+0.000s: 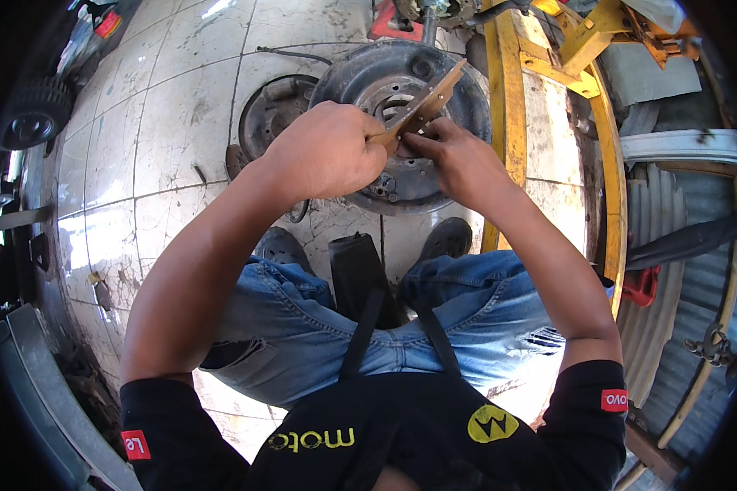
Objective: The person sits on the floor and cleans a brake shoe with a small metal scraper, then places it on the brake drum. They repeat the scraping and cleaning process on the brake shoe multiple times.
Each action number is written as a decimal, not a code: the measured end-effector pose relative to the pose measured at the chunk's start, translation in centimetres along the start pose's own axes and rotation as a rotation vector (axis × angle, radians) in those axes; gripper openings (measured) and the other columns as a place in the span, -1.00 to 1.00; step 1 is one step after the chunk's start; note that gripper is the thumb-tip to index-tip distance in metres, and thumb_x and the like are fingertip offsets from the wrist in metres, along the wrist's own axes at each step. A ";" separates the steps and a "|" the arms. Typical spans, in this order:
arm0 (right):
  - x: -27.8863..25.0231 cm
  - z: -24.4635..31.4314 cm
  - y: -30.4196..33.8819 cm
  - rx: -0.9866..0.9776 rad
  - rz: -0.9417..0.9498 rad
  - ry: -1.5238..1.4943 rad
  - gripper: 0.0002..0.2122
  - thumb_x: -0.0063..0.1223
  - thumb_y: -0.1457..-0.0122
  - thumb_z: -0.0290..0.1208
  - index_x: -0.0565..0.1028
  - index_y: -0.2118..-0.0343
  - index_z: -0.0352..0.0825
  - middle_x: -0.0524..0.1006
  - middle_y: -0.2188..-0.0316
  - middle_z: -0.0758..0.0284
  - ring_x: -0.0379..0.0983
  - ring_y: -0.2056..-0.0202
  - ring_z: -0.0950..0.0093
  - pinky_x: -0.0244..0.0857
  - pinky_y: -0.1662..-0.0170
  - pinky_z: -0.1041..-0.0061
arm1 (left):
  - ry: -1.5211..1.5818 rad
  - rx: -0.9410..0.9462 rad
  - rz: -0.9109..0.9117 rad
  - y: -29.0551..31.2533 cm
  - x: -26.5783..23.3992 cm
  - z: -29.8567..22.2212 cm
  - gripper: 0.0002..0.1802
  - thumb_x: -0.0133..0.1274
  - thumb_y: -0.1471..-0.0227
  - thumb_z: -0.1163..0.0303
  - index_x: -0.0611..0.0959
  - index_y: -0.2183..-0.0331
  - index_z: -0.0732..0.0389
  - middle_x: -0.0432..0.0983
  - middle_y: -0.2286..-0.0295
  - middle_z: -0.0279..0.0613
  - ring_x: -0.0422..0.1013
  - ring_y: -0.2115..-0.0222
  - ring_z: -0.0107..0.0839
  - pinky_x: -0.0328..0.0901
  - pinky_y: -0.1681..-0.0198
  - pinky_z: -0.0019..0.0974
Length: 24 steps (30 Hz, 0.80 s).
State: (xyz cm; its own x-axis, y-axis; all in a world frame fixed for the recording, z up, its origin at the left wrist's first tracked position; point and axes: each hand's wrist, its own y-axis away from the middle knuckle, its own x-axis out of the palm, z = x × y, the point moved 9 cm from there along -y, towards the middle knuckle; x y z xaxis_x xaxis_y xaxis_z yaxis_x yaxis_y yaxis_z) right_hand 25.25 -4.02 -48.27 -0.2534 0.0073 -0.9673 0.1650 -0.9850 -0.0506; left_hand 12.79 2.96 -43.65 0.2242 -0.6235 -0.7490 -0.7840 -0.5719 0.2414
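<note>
My left hand (333, 150) is closed in a fist around the near end of a curved, rust-brown brake shoe (431, 100) with small holes along it. The shoe slants up to the right, its far end free. At its lower right side, my right hand (465, 161) has bent fingers gripping it; the fingertips are partly hidden behind it. Directly beneath both hands, a large round dark brake backing plate (348, 75) with a central opening lies on the floor. A smaller round dark plate (258, 114) lies partly under its left side.
Yellow metal frame legs (504, 98) stand close on the right. A black box-like object (354, 260) sits between my feet. Beyond the large plate are a red stand (391, 23) and metal parts. A small tyre (37, 113) is at far left on the cracked tile floor (180, 114).
</note>
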 end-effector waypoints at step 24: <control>-0.3 -0.5 -0.3 0.002 0.011 0.057 -0.56 0.00 -0.03 -0.61 0.53 -0.01 -0.10 0.46 0.21 0.23 0.49 0.11 0.19 0.41 0.07 0.22 | 0.025 -0.008 0.005 0.1 0.1 0.3 -0.59 -0.10 0.02 0.35 0.68 0.15 0.20 0.53 0.45 0.21 0.49 0.43 0.09 0.39 0.25 -0.12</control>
State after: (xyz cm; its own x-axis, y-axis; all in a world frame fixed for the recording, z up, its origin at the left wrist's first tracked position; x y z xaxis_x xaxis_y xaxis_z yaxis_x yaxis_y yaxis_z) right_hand 25.76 -3.64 -48.11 -0.1973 0.0058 -0.9803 0.1659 -0.9854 -0.0392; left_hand 12.53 3.02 -43.85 0.2352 -0.6393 -0.7321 -0.7802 -0.5734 0.2501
